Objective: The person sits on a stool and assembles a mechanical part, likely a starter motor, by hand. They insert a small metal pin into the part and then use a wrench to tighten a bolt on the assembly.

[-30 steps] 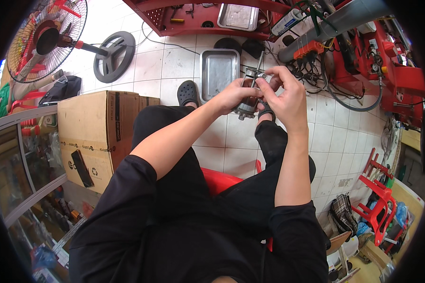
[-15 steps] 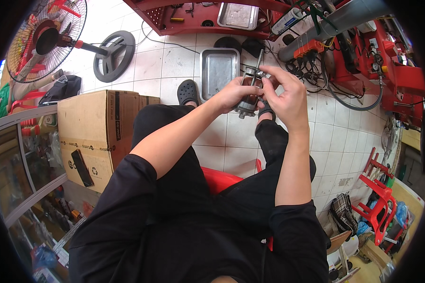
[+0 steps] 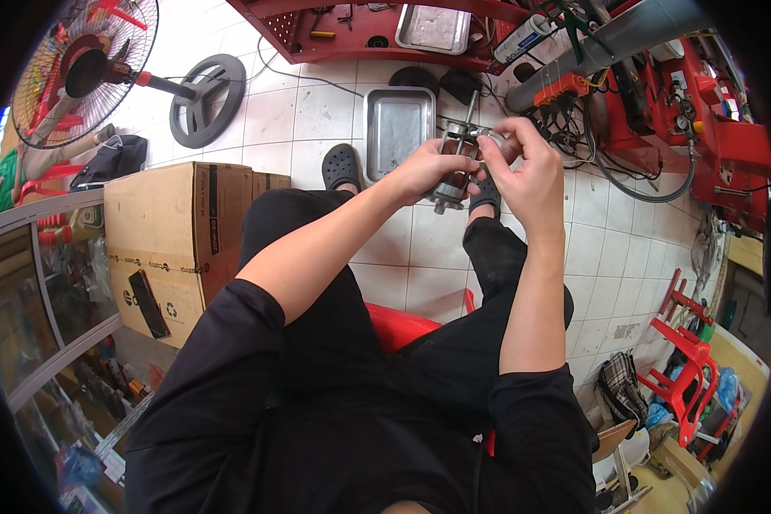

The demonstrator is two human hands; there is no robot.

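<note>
A grey metal mechanical part [image 3: 447,194] with rods and a long thin shaft sits in front of me, above the floor and near my right foot. My left hand [image 3: 421,173] wraps round its left side, thumb laid across the middle. My right hand [image 3: 529,171] is at the part's right side, thumb and fingers brought together in a pinch close to its upper end. What lies between those fingertips is too small to make out. Reddish-brown shows inside the part's frame, which the fingers partly cover.
A shallow metal tray [image 3: 398,128] lies on the tiles beyond my feet. To the left stand a cardboard box [image 3: 167,248] with a phone [image 3: 148,304] on it and a fan [image 3: 86,73]. Red machinery [image 3: 702,128] with hoses and cables is at the right.
My right hand has shifted slightly to the right, and its fingers have curled more by the part's upper end. The left hand and the metal part stay nearly in place.
</note>
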